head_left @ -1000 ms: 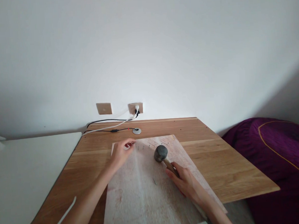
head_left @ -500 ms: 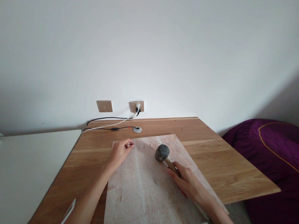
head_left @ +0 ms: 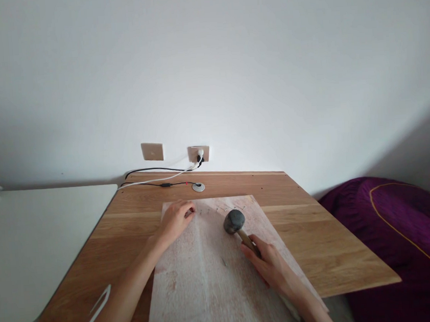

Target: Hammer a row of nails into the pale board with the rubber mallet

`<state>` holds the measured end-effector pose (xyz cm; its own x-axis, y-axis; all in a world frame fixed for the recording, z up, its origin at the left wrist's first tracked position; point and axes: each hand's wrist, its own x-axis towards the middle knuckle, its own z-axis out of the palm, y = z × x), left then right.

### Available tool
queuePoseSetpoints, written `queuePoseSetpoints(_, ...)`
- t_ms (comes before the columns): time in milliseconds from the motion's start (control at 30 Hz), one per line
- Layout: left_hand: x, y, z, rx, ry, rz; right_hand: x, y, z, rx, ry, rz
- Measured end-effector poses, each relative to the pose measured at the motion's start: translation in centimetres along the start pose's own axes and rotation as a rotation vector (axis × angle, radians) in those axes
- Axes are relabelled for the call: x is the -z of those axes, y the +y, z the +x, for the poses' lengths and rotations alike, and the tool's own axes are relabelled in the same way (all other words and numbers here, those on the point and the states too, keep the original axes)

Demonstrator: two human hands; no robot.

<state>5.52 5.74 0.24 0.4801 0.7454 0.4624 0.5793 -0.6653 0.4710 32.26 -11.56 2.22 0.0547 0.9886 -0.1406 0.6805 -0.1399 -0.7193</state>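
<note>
My left hand (head_left: 178, 216) is at the upper left of a pale wooden board (head_left: 186, 280). Its thumb and fingers are pinched together on what looks like a nail, mostly hidden by the fingertips. To its right, several small nails (head_left: 217, 210) stand in a row along the board's far edge. My right hand (head_left: 271, 260) is wrapped round the wooden handle of a rubber mallet (head_left: 234, 222). The dark mallet head is over the board, just in front of the row. A loose nail (head_left: 224, 262) lies nearer the board's middle.
The board lies on a wooden table (head_left: 324, 241). A white surface (head_left: 51, 241) adjoins on the left. Cables run to a wall socket (head_left: 199, 154) past a round cable grommet (head_left: 198, 187). A purple beanbag-like thing (head_left: 351, 215) sits at the right.
My left hand has shifted slightly, its fingers turned down closer over the board. My right hand and the mallet are almost unmoved. The view has tilted a little.
</note>
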Motion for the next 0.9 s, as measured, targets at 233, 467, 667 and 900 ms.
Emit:
queuePoseSetpoints(233, -0.3, 0.0, -0.1, 0.072, -0.027, -0.028, -0.5, -0.9, 0.6, 0.05, 0.036, 0.012)
queuePoseSetpoints(467, -0.7, -0.3, -0.3, 0.152, -0.007, -0.094, -0.8, -6.4, 3.9, 0.024, -0.008, 0.201)
queuePoseSetpoints(667, -0.8, -0.6, -0.4, 0.183, -0.02, -0.12, -2.4, -8.4, 6.3, 0.091, -0.031, 0.179)
queuePoseSetpoints(900, -0.7, -0.7, -0.5, 0.194, -0.05, -0.118, -3.8, -8.4, 6.7, 0.056, -0.092, 0.051)
